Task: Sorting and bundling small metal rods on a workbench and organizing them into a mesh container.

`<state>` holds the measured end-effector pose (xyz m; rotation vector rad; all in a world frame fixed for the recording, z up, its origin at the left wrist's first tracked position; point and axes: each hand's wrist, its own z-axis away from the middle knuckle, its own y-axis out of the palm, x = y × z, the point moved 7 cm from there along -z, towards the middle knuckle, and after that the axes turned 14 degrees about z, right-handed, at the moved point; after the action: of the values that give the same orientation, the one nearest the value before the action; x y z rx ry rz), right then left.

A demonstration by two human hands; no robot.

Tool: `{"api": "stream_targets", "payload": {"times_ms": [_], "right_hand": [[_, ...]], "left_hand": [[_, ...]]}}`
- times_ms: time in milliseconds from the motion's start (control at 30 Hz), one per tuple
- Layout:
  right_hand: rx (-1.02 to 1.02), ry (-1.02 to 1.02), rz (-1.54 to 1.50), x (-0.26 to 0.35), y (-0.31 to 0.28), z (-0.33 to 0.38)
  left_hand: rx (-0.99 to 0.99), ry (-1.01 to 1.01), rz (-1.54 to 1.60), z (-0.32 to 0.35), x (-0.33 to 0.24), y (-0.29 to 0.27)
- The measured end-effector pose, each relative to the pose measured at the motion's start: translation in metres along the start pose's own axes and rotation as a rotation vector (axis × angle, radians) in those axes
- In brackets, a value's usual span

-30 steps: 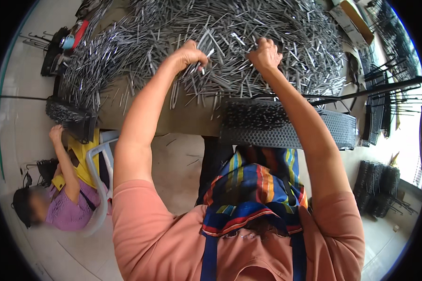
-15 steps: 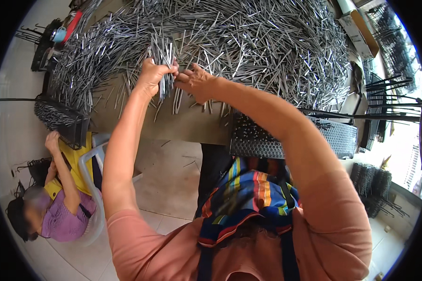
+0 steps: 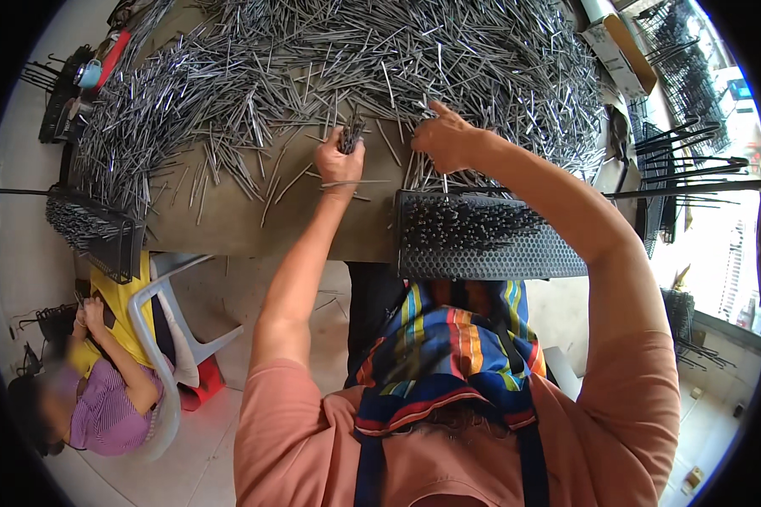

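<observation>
Filling black tray [image 3: 490, 262]: upright metal rods [image 3: 469, 226]

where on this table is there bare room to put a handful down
Bare tabletop runs along the near edge, between the left tray and the perforated tray, below the left hand. The pin pile crowds everything beyond.

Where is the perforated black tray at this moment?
In the head view, the perforated black tray sits at the near edge of the table, right of centre, just below the right hand and right of the left hand, partly filled with metal rods.
</observation>
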<state>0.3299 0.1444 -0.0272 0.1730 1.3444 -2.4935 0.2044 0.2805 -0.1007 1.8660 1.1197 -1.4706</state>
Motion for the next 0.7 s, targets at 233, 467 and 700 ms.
{"api": "stream_targets", "payload": {"times_ms": [233,467,700], "right_hand": [[-0.630,0.307,-0.379,-0.002,-0.030,0.064],[-0.807,0.326,-0.285,0.017,-0.061,0.138],[-0.990,0.088,-0.368,0.105,-0.059,0.199]], "left_hand": [[0.127,0.164,-0.395,-0.023,-0.074,0.028],[0.082,0.037,0.106,-0.041,-0.090,0.021],[-0.166,-0.170,0.069,0.055,0.012,-0.014]]}}
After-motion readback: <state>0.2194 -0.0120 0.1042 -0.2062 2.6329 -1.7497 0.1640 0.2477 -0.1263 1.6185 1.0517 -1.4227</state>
